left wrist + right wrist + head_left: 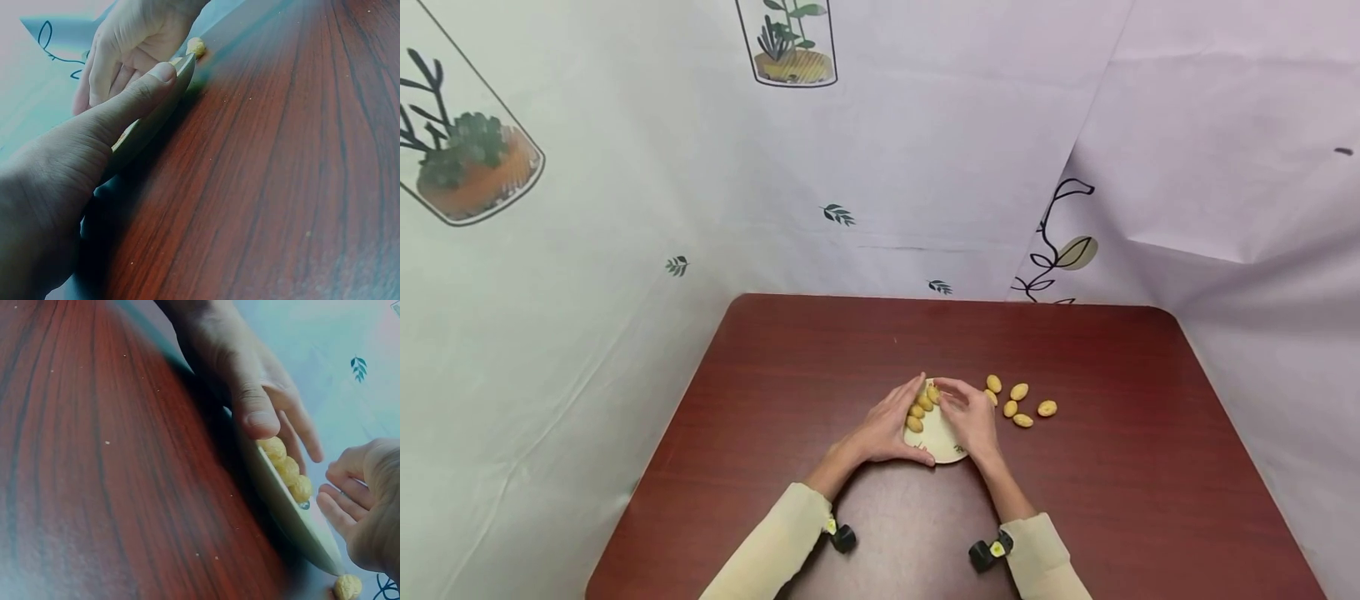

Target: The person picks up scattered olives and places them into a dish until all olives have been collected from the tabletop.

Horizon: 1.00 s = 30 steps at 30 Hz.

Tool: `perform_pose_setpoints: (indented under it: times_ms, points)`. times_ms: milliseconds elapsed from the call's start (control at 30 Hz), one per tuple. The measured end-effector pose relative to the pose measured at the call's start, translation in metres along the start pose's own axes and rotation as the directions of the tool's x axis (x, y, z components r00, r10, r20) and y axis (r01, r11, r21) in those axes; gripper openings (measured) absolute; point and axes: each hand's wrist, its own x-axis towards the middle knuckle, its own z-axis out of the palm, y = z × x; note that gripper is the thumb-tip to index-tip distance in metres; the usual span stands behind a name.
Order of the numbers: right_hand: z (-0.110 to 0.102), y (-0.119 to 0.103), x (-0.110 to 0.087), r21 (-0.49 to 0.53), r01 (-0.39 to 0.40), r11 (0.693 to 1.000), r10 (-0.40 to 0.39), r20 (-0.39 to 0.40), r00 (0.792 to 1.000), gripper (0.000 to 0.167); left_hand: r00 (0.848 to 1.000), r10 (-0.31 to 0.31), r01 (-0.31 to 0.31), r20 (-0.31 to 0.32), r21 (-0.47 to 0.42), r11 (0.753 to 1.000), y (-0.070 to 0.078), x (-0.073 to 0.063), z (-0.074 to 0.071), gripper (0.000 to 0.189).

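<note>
A pale round plate (938,435) with small printed marks lies on the table. Several yellow, wrinkled oval pieces that look like walnuts (917,412) form a curved row along its left side. My left hand (887,427) rests around the plate's left edge, its thumb (140,94) stretched along the near rim. Over the right part of the plate is my right hand (973,418), fingers loosely bent. Its fingertips come close to the farthest walnut (933,394); whether they touch it cannot be told. Nothing shows between those fingers in the right wrist view.
More walnuts (1019,392) lie loose on the reddish-brown table (790,375), just right of the right hand, one partly hidden by it. Pale cloth (887,167) printed with plants hangs behind the table and at both sides.
</note>
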Motion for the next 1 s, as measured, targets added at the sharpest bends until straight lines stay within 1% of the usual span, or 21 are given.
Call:
perform_pose_setpoints:
  times_ms: [167,333,467,600,700,767,900,1000]
  points:
    - [-0.006,-0.005,-0.003,0.012,0.004,1.0,-0.004,-0.004,1.0,0.03,1.0,0.002,-0.002,0.003,-0.002,1.0,0.001,-0.001,0.001,0.143]
    - [-0.014,-0.008,-0.005,0.057,0.025,0.998,-0.024,-0.028,0.999,0.03,1.0,-0.004,0.004,0.008,-0.009,1.0,0.001,0.0,0.002,0.144]
    - [-0.022,-0.025,-0.005,0.071,0.042,0.997,-0.038,-0.053,0.998,0.032,1.0,0.0,0.0,0.0,-0.015,1.0,0.0,0.001,0.001,0.145]
    - [-0.032,-0.04,-0.006,0.029,0.041,0.999,-0.038,-0.097,0.995,0.034,1.0,0.007,-0.007,-0.015,-0.014,1.0,-0.001,0.001,0.001,0.146]
    - [-0.042,-0.032,-0.005,0.01,0.024,1.0,-0.022,-0.145,0.989,0.037,1.0,0.012,-0.012,-0.022,-0.006,1.0,-0.001,0.0,0.001,0.146]
    - [-0.05,-0.025,-0.005,0.027,0.006,1.0,-0.001,-0.175,0.985,0.039,1.0,0.017,-0.017,-0.027,-0.004,1.0,-0.001,0.0,0.002,0.146]
    - [-0.069,-0.005,-0.004,0.054,-0.023,0.998,0.034,-0.21,0.977,0.044,0.999,0.026,-0.026,-0.032,0.002,1.0,-0.001,0.001,0.002,0.146]
    - [-0.084,0.002,-0.005,0.046,-0.039,0.998,0.049,-0.24,0.97,0.044,0.999,0.025,-0.025,-0.033,0.003,1.0,-0.001,0.002,0.002,0.146]
